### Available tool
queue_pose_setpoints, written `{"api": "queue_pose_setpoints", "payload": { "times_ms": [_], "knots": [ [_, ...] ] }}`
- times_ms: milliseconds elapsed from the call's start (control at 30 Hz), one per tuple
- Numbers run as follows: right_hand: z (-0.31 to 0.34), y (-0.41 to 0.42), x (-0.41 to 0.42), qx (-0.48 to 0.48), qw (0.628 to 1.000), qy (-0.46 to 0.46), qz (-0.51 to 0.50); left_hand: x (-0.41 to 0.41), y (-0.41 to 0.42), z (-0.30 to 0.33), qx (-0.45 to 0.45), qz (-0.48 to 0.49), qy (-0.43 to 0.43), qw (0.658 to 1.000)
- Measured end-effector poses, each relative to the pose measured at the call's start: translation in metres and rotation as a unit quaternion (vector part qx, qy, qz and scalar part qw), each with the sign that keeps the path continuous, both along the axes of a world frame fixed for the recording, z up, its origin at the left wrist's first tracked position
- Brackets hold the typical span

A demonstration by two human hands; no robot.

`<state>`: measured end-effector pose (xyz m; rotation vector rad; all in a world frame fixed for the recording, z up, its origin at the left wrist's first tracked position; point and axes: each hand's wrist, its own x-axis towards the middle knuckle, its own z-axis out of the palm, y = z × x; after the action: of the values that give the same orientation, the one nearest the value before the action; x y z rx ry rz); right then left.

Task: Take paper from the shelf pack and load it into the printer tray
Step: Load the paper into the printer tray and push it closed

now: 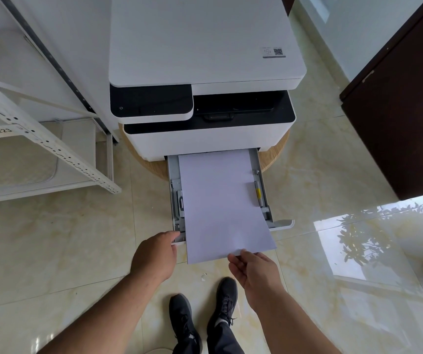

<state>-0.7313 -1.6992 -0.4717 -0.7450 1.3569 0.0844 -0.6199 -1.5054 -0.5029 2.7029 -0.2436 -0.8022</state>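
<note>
Light, floppy paper (220, 200) pinched at near edge by right hand (253, 270), overhanging tray (262, 190) gripped by left hand (155, 255); best supported underneath.

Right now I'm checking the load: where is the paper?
In the head view, the paper lies in the pulled-out tray below the printer, its near edge overhanging the front, pinched by the right hand; the left hand touches the tray's left front corner.
</note>
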Motion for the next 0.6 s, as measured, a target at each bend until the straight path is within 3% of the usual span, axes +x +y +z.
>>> {"api": "queue_pose_setpoints", "payload": {
  "times_ms": [267, 600],
  "knots": [
    [-0.0035, -0.0016, -0.0017, -0.039, 0.997, 0.056, 0.021, -0.0002, 0.0001, 0.0015, 0.002, -0.007, -0.002, 1.0],
    [-0.0012, -0.0032, 0.0058, -0.054, 0.997, 0.057, 0.0, 0.0001, 0.0006, 0.0022, -0.002, -0.002, 0.004, 1.0]
  ]
}}
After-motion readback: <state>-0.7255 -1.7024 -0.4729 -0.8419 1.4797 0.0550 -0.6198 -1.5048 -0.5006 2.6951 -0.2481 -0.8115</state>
